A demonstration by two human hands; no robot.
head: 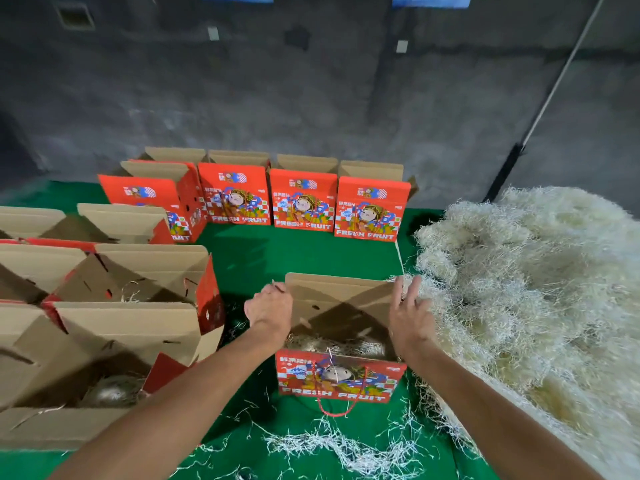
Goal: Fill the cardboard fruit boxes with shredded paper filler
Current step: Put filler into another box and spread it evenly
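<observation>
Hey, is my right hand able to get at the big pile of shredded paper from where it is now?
Probably yes. The right hand is open at the near box's right edge, and the shredded paper pile lies right beside it with nothing between.

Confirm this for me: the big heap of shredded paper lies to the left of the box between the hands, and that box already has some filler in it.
Not quite. The head view shows the heap of shredded paper to the right of the box, beside the right hand. The box does already have some filler in it.
</observation>
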